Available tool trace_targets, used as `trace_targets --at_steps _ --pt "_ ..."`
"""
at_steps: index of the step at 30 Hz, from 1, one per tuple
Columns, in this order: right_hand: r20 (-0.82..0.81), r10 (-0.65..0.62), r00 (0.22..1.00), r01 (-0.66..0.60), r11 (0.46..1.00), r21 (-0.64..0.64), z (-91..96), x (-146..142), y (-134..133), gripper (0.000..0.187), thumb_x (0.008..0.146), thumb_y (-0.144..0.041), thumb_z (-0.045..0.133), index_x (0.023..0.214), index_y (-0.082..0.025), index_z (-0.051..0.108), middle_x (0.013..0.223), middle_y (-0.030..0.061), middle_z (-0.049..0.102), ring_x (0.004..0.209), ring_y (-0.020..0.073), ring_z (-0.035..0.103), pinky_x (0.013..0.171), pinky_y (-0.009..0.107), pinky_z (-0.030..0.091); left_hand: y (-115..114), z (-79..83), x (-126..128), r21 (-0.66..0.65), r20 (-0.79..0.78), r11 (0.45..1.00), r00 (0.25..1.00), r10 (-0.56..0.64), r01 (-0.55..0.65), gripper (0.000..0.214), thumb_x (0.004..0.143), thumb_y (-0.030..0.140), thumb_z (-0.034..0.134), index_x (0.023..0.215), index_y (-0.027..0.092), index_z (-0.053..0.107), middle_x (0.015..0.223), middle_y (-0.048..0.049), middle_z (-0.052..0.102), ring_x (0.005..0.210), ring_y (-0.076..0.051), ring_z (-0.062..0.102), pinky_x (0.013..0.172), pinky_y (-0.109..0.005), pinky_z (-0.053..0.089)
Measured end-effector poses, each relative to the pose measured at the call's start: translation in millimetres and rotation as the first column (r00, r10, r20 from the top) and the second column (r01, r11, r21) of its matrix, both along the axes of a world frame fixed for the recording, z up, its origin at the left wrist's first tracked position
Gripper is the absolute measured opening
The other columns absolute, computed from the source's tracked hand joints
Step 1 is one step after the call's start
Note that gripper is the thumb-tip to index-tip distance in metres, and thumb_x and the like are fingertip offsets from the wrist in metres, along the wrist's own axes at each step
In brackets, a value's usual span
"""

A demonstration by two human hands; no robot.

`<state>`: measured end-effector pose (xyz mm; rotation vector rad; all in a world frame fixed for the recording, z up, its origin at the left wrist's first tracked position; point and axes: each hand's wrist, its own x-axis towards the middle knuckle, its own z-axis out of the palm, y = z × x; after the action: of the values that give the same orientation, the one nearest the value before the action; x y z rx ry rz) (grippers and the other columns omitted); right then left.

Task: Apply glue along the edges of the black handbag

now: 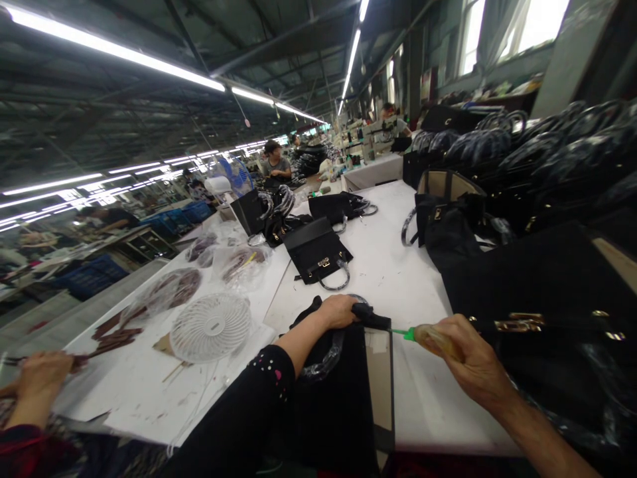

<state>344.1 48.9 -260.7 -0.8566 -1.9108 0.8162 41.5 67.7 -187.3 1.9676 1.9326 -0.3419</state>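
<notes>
A black handbag [331, 398] lies on the white table in front of me, its plastic-wrapped handle [326, 362] on top and a beige lining panel [379, 378] showing at its right side. My left hand [338, 311] is closed on a black strap-like part [371, 315] of this bag, the fingertips partly hidden. In my right hand [465, 355] is an amber-handled tool [435, 340] with a green collar and a thin shaft; its exact kind is unclear. The shaft points left, with its tip at or very near the end of the black part.
Several finished black bags [318, 249] lie farther up the table [383, 245], and a large heap of them [542, 265] crowds the right. To the left are a white fan [212, 327], plastic-wrapped brown pieces [172, 289] and a co-worker's hand [42, 375] on a brown strip.
</notes>
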Motion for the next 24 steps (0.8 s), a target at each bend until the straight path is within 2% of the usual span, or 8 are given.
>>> trace_targets --at_steps 5,10,14,18,22,24 --pt "0.012 0.069 0.998 -0.068 0.996 -0.058 -1.1 3 1 0.020 0.100 -0.038 0.060 0.089 -0.025 0.069 0.084 -0.0001 0.055 0.073 0.0171 0.059 0.066 0.034 0.047 1 -3.4 -2 0.014 0.002 1.000 1.000 0.000 0.000 0.025 0.086 0.041 0.067 0.104 0.026 0.075 0.112 -0.0067 0.077 0.109 -0.029 0.071 0.092 -0.039 0.056" --pt "-0.020 0.030 0.999 -0.031 0.998 -0.062 -0.7 5 0 0.021 0.099 -0.042 0.060 0.093 -0.024 0.070 0.088 0.0018 0.058 0.079 0.0197 0.060 0.071 0.037 0.048 1 -6.7 -3 0.029 -0.001 1.000 1.000 -0.002 0.002 0.024 0.086 0.042 0.065 0.103 0.028 0.075 0.109 -0.0048 0.078 0.107 -0.029 0.071 0.091 -0.036 0.056" --pt "0.007 0.094 0.996 -0.093 0.992 -0.086 1.3 4 -1 0.023 0.099 -0.042 0.060 0.088 -0.024 0.070 0.083 0.0004 0.057 0.073 0.0176 0.059 0.065 0.034 0.049 0 -6.9 -3 0.031 -0.004 0.999 1.000 -0.008 0.008 0.024 0.087 0.042 0.064 0.103 0.028 0.075 0.109 -0.0055 0.078 0.108 -0.030 0.071 0.090 -0.036 0.056" --pt "-0.015 0.075 0.997 -0.075 0.995 -0.061 3.2 6 -4 0.022 0.098 -0.042 0.061 0.094 -0.024 0.072 0.087 0.0022 0.059 0.078 0.0200 0.062 0.069 0.036 0.051 1 -7.3 -3 0.030 -0.007 1.000 1.000 -0.007 0.007 0.024 0.087 0.043 0.063 0.103 0.029 0.074 0.109 -0.0051 0.078 0.108 -0.030 0.071 0.091 -0.036 0.055" --pt "0.004 0.185 0.983 -0.184 0.978 -0.102 1.2 9 -7 0.021 0.100 -0.040 0.058 0.092 -0.025 0.071 0.086 0.0018 0.059 0.076 0.0190 0.062 0.068 0.035 0.052 1 -6.7 -2 0.021 -0.015 1.000 1.000 -0.005 0.005 0.025 0.087 0.043 0.063 0.103 0.028 0.074 0.108 -0.0055 0.078 0.107 -0.030 0.071 0.089 -0.036 0.056" --pt "-0.008 0.168 0.986 -0.168 0.982 -0.092 -1.3 10 -7 0.018 0.099 -0.038 0.059 0.096 -0.025 0.071 0.090 0.0025 0.061 0.081 0.0203 0.064 0.071 0.036 0.052 1 -6.0 -1 0.020 -0.019 1.000 1.000 -0.007 0.007 0.025 0.088 0.043 0.062 0.105 0.028 0.074 0.109 -0.0056 0.078 0.107 -0.030 0.071 0.090 -0.036 0.056"
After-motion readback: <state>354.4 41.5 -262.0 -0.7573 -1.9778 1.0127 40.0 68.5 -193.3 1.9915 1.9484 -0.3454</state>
